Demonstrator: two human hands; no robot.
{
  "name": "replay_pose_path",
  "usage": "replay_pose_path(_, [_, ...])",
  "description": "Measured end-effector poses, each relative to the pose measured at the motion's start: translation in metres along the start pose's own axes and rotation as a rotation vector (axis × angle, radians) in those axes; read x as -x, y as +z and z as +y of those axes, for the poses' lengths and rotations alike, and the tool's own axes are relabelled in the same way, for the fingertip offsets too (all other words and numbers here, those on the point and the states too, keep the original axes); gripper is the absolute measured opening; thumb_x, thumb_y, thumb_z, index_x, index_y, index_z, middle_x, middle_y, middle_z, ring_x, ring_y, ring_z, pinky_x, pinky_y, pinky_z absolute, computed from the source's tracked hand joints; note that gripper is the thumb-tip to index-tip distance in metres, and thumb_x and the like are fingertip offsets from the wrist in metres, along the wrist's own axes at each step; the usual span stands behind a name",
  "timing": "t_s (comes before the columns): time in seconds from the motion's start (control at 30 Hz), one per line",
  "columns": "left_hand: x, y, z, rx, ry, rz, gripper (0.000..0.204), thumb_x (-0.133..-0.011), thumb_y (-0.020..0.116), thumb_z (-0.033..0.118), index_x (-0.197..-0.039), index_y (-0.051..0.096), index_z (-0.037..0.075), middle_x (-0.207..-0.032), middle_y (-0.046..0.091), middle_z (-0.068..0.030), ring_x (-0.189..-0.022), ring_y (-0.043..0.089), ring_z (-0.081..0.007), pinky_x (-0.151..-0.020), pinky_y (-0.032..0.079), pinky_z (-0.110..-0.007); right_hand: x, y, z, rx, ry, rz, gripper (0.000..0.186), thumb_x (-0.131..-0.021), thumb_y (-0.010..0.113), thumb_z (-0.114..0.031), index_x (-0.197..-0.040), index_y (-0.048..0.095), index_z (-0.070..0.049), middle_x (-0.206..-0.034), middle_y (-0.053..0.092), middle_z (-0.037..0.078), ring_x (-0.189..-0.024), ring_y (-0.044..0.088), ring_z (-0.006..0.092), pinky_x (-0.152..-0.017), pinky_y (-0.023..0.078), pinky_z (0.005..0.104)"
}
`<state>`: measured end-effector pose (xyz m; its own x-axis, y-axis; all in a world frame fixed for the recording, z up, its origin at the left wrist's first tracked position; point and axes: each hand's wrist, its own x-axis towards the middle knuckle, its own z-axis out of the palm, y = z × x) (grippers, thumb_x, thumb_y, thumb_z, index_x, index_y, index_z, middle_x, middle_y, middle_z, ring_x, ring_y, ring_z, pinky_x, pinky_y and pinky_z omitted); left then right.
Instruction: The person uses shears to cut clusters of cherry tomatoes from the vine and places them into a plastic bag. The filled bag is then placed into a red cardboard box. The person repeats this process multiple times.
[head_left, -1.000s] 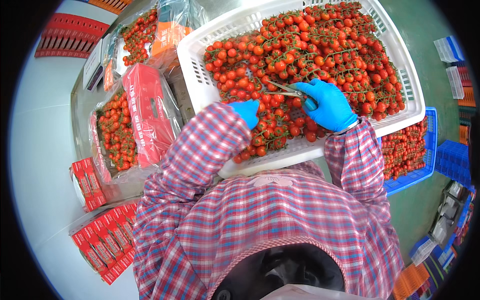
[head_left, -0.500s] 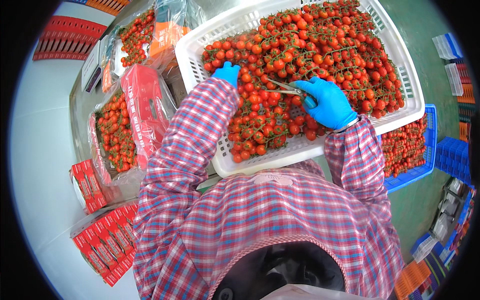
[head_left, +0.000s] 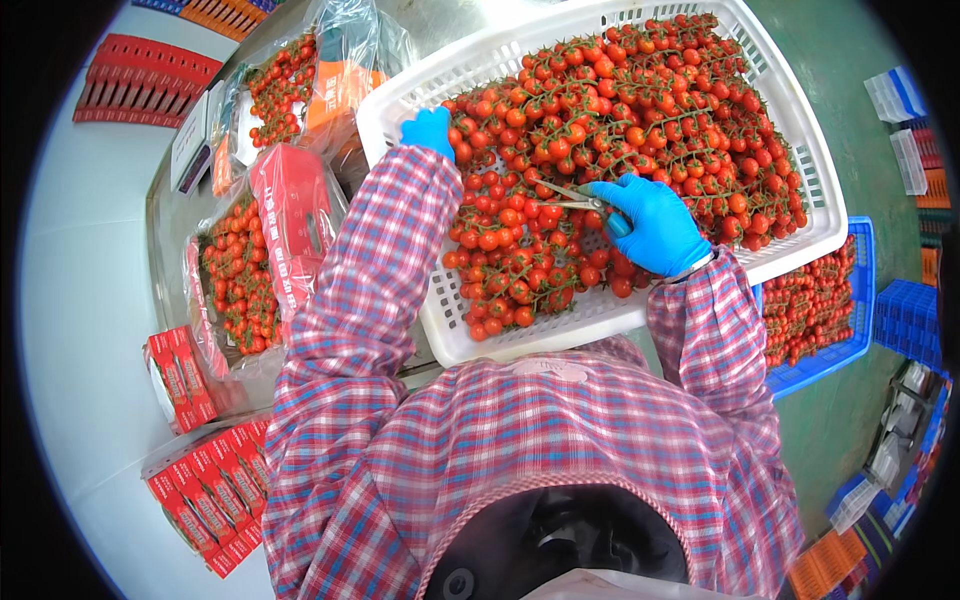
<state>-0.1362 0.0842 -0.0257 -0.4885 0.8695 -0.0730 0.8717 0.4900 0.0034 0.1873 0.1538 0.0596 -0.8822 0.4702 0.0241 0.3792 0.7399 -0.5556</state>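
Observation:
A white slatted crate (head_left: 650,318) holds a heap of red cherry tomatoes (head_left: 640,110) on green stems. My left hand (head_left: 428,132), in a blue glove, is over the crate's left side. Its fingers are curled against the leftmost tomatoes; the fingertips are hidden, so what they grip cannot be made out. In my right hand (head_left: 658,222), gloved in blue too, is a pair of small scissors (head_left: 572,198). Their slim blades point left over the tomatoes, slightly apart.
Left of the crate lie two plastic-wrapped boxes of tomatoes, one with a red flap (head_left: 292,215), one with an orange panel (head_left: 345,90). Red cartons (head_left: 215,490) stand nearer on the left. A blue crate (head_left: 862,290) of tomatoes sits at the right, by stacked blue crates (head_left: 905,318).
My left hand has moved left and up, toward the crate's rim, and the tomatoes beside it have shifted. The scissor blades have drawn closer together. My right hand has hardly moved.

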Motion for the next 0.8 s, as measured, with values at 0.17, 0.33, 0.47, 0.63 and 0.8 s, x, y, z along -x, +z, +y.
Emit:
replay_pose_path(0.17, [0.104, -0.054, 0.033, 0.169, 0.478, -0.639, 0.042, -0.071, 0.058, 0.001, -0.112, 0.052, 0.005, -0.112, 0.052, -0.0183, -0.102, 0.053, -0.0356, -0.09, 0.043, -0.042, 0.0, -0.001, 0.0, 0.008, -0.006, 0.003, 0.037, -0.076, 0.057, -0.013, -0.112, 0.06, -0.021, -0.08, 0.054, 0.011, -0.07, 0.056, 0.0302, -0.062, 0.046, 0.041])
replay_pose_path(0.33, [0.06, -0.049, -0.018, 0.313, 0.317, -0.766, 0.054, -0.076, 0.062, 0.021, -0.125, 0.048, 0.006, -0.115, 0.056, -0.0199, -0.105, 0.056, -0.0302, -0.092, 0.044, -0.038, 0.0, 0.001, 0.0, 0.0, -0.019, 0.018, 0.037, -0.076, 0.058, -0.014, -0.111, 0.06, -0.022, -0.08, 0.053, 0.01, -0.07, 0.056, 0.0294, -0.061, 0.046, 0.041])
replay_pose_path(0.47, [-0.016, 0.015, -0.056, 0.282, 0.053, -0.148, 0.05, -0.073, 0.063, 0.018, -0.12, 0.051, 0.005, -0.109, 0.059, -0.0212, -0.103, 0.057, -0.0315, -0.092, 0.045, -0.038, 0.0, 0.0, -0.001, 0.012, -0.002, 0.006, 0.037, -0.076, 0.057, -0.014, -0.112, 0.059, -0.022, -0.08, 0.053, 0.01, -0.07, 0.056, 0.029, -0.062, 0.046, 0.0408])
replay_pose_path(0.63, [-0.036, 0.025, -0.046, 0.024, 0.059, -0.334, 0.051, -0.069, 0.066, 0.018, -0.116, 0.054, 0.005, -0.106, 0.06, -0.0209, -0.099, 0.059, -0.0305, -0.088, 0.046, -0.037, 0.0, 0.001, 0.0, 0.004, 0.0, 0.013, 0.037, -0.077, 0.057, -0.013, -0.112, 0.059, -0.022, -0.081, 0.054, 0.011, -0.072, 0.056, 0.0293, -0.064, 0.046, 0.0414])
replay_pose_path(0.8, [0.003, -0.042, -0.052, 0.583, -0.014, -0.445, 0.036, -0.074, 0.066, 0.027, -0.103, 0.06, 0.007, -0.091, 0.064, -0.0108, -0.075, 0.061, -0.0204, -0.066, 0.05, -0.029, 0.001, 0.002, 0.004, 0.015, 0.004, 0.01, 0.038, -0.076, 0.056, -0.013, -0.112, 0.059, -0.022, -0.081, 0.054, 0.011, -0.072, 0.057, 0.03, -0.063, 0.047, 0.0417])
